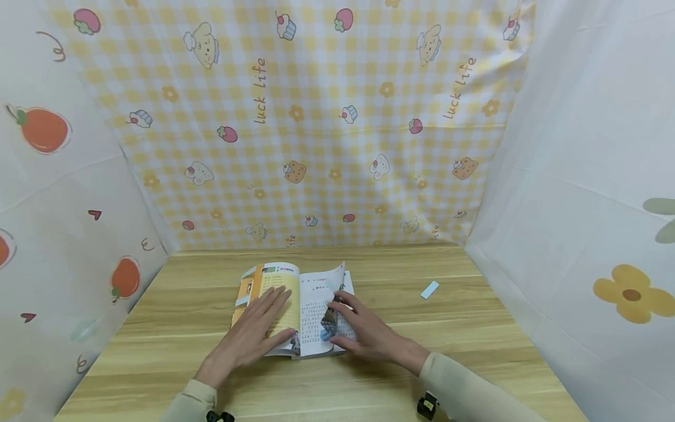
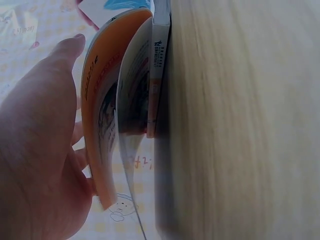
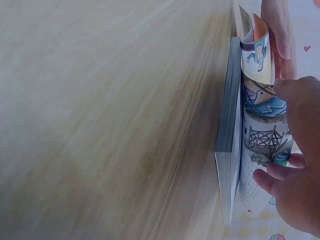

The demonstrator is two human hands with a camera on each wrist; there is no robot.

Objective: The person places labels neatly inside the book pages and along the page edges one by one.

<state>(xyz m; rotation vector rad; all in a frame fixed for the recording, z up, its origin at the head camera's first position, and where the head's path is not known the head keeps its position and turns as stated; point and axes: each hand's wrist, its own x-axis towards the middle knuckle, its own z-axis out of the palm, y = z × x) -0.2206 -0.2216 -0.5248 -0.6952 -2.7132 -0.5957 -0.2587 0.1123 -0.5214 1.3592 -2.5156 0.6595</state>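
Note:
An open book (image 1: 300, 310) with printed, illustrated pages lies on the wooden table. My left hand (image 1: 261, 331) rests on its left page, fingers extended. In the left wrist view, orange-edged pages (image 2: 97, 125) bow up beside that hand. The right-hand page (image 3: 267, 140) is lifted and curled toward the left, showing pictures on its underside. My right hand (image 1: 364, 328) touches this curled page with its fingertips and thumb, fingers loosely bent. Pale blue strips (image 1: 241, 300) show along the book's left side.
A loose pale blue strip (image 1: 429, 289) lies on the table (image 1: 422, 340) to the right of the book. A yellow checked cloth (image 1: 316, 129) hangs behind the table, with white patterned cloths at both sides.

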